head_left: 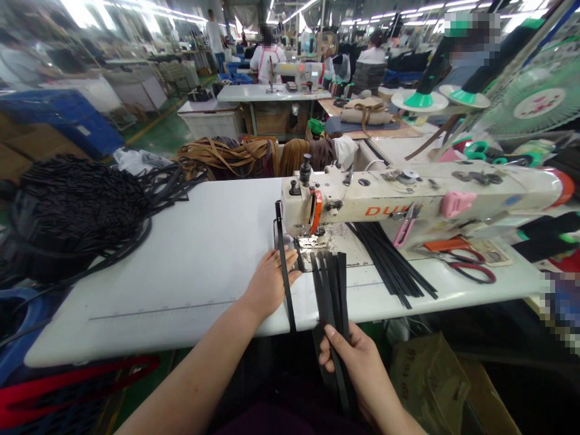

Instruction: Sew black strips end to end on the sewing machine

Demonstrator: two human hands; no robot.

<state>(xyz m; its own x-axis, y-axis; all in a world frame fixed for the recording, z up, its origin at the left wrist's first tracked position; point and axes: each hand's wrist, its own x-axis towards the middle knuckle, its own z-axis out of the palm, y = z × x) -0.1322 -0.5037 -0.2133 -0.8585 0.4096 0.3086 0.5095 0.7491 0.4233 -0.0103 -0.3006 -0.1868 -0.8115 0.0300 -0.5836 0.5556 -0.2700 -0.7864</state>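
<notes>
My left hand [270, 281] lies on the white table just left of the sewing machine's needle area, fingers reaching toward the metal plate [313, 242]. A single black strip [285, 272] runs lengthwise over its fingers, and whether they pinch it is hard to make out. Below the machine head, my right hand [347, 349] is closed around a fanned bundle of black strips [333, 296] at the table's front edge. The upper ends of that bundle rest on the table near the plate. More black strips [394, 266] lie under the machine arm.
The sewing machine [353, 202] spans the right side. Red-handled scissors [471, 272] and pink snips [405, 228] are at the right. A large heap of black strips [77, 211] stands at the left. Brown straps [231, 154] hang behind the table [181, 260]. People are further back.
</notes>
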